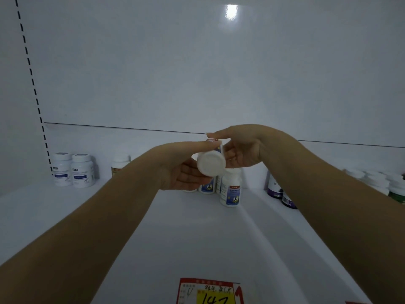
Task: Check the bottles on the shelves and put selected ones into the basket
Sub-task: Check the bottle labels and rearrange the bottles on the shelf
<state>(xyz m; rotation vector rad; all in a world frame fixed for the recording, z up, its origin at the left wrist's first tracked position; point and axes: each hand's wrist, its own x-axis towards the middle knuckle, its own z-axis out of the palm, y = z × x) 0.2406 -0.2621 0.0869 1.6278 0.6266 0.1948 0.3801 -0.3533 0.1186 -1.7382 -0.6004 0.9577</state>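
A white bottle (210,162) with a white cap lies tipped on its side, cap facing me, held above the white shelf (197,233). My left hand (184,167) grips it from the left, thumb along the top. My right hand (238,148) holds its far end from the right, fingertips on the label. Just behind and below stand matching white bottles with blue labels (230,189), partly hidden by my hands.
Two white bottles (73,170) stand at the shelf's left, an orange-labelled one (119,166) beside my left arm. Purple-labelled bottles (277,189) and several white and green ones (381,183) stand at the right. A red and yellow price tag (208,291) hangs on the front edge.
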